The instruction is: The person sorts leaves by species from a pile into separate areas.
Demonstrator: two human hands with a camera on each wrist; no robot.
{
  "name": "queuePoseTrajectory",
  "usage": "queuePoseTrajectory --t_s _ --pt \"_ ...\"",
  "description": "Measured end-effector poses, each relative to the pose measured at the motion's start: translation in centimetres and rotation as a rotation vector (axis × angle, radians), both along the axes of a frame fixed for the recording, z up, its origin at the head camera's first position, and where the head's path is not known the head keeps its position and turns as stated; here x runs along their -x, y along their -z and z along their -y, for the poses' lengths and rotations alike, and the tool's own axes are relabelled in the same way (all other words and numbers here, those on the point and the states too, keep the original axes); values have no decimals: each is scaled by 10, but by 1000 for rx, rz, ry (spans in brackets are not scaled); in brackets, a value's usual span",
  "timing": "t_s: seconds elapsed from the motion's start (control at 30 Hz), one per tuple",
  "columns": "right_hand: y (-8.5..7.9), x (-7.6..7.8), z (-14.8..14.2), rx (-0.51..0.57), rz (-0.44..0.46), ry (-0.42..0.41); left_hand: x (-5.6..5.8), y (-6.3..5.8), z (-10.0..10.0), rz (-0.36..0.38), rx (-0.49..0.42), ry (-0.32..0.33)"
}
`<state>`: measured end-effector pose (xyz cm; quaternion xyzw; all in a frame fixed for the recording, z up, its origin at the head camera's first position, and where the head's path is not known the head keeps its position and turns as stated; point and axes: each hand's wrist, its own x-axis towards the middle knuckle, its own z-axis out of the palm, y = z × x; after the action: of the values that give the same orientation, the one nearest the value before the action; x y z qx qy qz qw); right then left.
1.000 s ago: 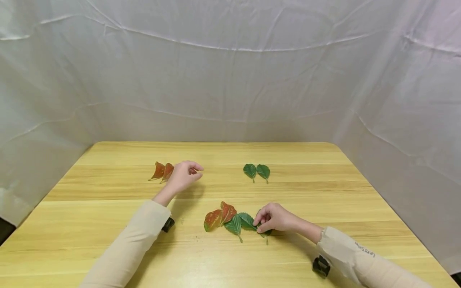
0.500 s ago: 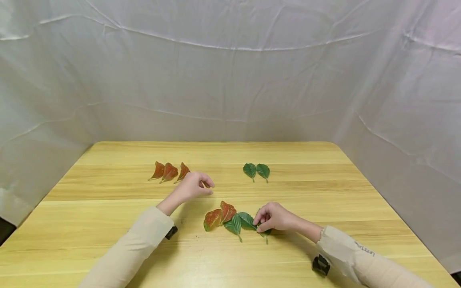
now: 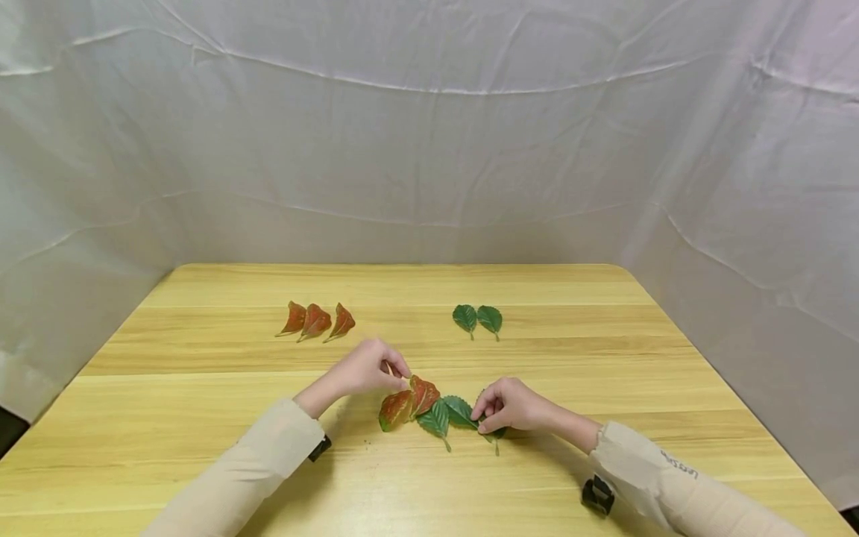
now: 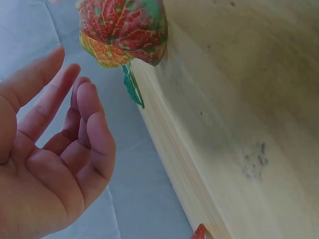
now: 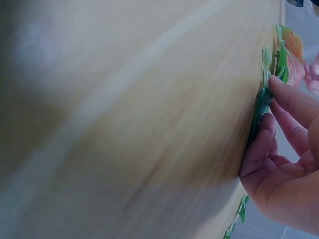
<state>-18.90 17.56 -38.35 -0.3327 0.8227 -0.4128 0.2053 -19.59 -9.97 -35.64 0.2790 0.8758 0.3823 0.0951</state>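
My left hand [image 3: 370, 369] reaches in from the left, its fingertips right at the edge of a red leaf [image 3: 424, 394]. In the left wrist view, its thumb and fingers stand apart with nothing between them. A red-yellow leaf [image 3: 396, 411] lies beside that red one. Two green leaves, one nearer [image 3: 435, 420] and one farther [image 3: 459, 410], continue the row to the right. At the row's right end my right hand [image 3: 515, 405] pinches another green leaf [image 5: 259, 110] between thumb and fingers, low at the tabletop; the hand hides much of it.
Three red leaves [image 3: 316, 321] lie side by side at the back left of the wooden table [image 3: 577, 343]. Two green leaves [image 3: 490, 319] lie farther right at the back. A pale cloth [image 3: 429, 164] hangs behind and around the table.
My left hand has come away from the back-left red leaves, moving right and nearer to the front row, which uncovers the third red leaf. My right hand has stayed in place.
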Motion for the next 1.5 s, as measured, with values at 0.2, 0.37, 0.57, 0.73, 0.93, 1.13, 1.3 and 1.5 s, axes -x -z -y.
queuePoseTrajectory --t_s 0.2,0.37,0.57,0.73,0.93,1.13,1.3,1.5 --pt "0 0 0 -7 -4 -1 -2 3 0 32 39 60" --pt "-1 -2 0 -23 -10 4 -2 9 -1 45 63 84" --pt "-1 -2 0 -33 -7 7 -3 14 -3 59 91 88" --pt "-1 -3 -1 -43 -8 5 -4 16 -6 78 98 90" --pt "-2 -3 -1 -50 6 10 -2 18 -7 96 131 107" --pt "-4 -3 -1 -82 -8 27 0 19 -8 118 187 97" --pt "-7 -2 -3 -97 -24 51 0 18 -8 118 196 96" --pt "-11 3 2 -86 -74 86 0 16 -8 109 197 90"
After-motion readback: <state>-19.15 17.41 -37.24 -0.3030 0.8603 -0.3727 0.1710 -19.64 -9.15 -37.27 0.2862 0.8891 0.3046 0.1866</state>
